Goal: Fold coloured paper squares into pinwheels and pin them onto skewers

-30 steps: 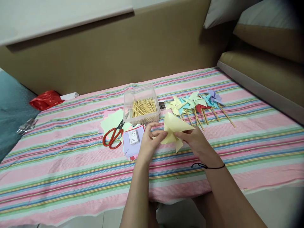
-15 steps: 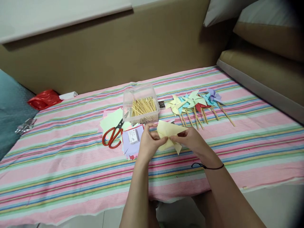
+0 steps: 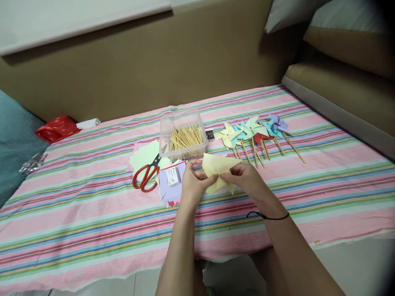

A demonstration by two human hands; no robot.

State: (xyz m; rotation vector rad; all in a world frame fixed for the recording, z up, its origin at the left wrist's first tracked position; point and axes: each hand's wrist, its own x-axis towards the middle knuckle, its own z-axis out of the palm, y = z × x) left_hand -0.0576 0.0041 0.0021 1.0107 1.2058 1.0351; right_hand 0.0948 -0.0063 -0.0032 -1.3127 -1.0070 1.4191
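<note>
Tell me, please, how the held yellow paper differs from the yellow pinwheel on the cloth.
The yellow paper is pinched by the left hand and right hand; the yellow pinwheel lies on the cloth. The pinwheel shows a round stud; the paper shows none. Both are pale yellow.

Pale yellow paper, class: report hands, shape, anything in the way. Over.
Left hand and right hand pinching pale yellow paper. Paper curled. Nothing seen blocking hands; plastic box of sticks just beyond.

At your left, a red plastic bag (image 3: 58,128) lies on the striped cloth (image 3: 92,213) near teal fabric (image 3: 17,135), while a white-and-tan cushion (image 3: 352,39) sits at your right.
</note>
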